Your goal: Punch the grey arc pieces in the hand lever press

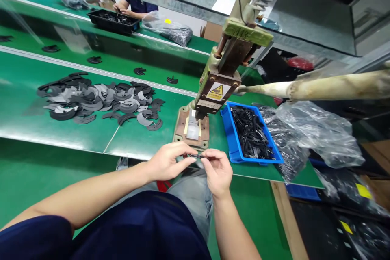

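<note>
Between my two hands, just in front of the bench edge, is a small dark plastic part (195, 155). My left hand (170, 161) pinches its left end between thumb and fingers, and my right hand (217, 169) pinches the right end. Much of the part is hidden by my fingers. Directly beyond the hands stands a hand-lever press (217, 77) with a pale block (193, 130) on its base. To the right, a blue bin (231, 142) holds many thin black plastic pieces (251, 132). A heap of curved black and grey parts (100, 99) lies on the bench at left.
The press lever (317, 87) reaches out to the right above clear plastic bags (317, 130). Several assembled parts (139, 71) sit spaced along the green belt behind the rail. Across it, another person's hands (124, 10) are over a black tray (112, 24). A metal shelf (183, 2) overhangs.
</note>
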Available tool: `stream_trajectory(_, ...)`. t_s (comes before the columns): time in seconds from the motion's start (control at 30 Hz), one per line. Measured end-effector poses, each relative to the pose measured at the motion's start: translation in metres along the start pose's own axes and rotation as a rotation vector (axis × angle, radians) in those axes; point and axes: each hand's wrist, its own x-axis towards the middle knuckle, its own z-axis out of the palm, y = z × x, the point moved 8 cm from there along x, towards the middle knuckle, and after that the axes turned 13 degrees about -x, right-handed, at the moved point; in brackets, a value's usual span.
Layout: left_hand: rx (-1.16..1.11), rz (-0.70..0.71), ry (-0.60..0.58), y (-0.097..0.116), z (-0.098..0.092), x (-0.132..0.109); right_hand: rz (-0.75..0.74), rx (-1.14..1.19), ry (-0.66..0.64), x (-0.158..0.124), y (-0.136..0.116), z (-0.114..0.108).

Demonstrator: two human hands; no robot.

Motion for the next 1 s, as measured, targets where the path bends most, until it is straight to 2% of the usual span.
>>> stream_trajectory(0.27, 0.021, 0.028, 0.005, 0.003, -0.001, -0.006, -0.010, 0.010, -0.019, -0.004, 0.001, 0.005)
stream_trajectory(0.4, 0.035, 0.098, -0.010, 0.009, -0.003, -0.005, -0.028, -0.034, -0.034, -0.005, -0.001, 0.009)
stream_trajectory(0.5, 0.103, 0.105, 0.005, -0.002, -0.015, 0.003, -0.056, -0.102, -0.049, 0.007, -0.005, 0.002)
stream_trajectory(0.57, 0.176, 0.061, 0.061, -0.022, -0.031, 0.014, -0.095, -0.150, -0.001, 0.027, -0.015, -0.017)
stream_trajectory(0.67, 0.321, -0.015, 0.126, -0.059, -0.055, 0.037, -0.221, -0.161, 0.179, 0.074, -0.048, -0.066)
stream_trajectory(0.73, 0.413, -0.047, 0.110, -0.080, -0.063, 0.053, -0.382, -0.094, 0.303, 0.106, -0.086, -0.098)
stream_trajectory(0.8, 0.493, -0.065, 0.061, -0.096, -0.062, 0.067, -0.519, -0.031, 0.329, 0.136, -0.127, -0.118)
stream_trajectory(0.83, 0.528, -0.070, 0.033, -0.101, -0.060, 0.073, -0.602, 0.011, 0.297, 0.148, -0.149, -0.122)
stream_trajectory(0.9, 0.583, -0.074, -0.022, -0.106, -0.055, 0.082, -0.617, 0.022, 0.103, 0.173, -0.180, -0.115)
stream_trajectory(1.0, 0.655, -0.043, -0.095, -0.104, -0.048, 0.089, -0.596, -0.020, -0.175, 0.195, -0.204, -0.091)
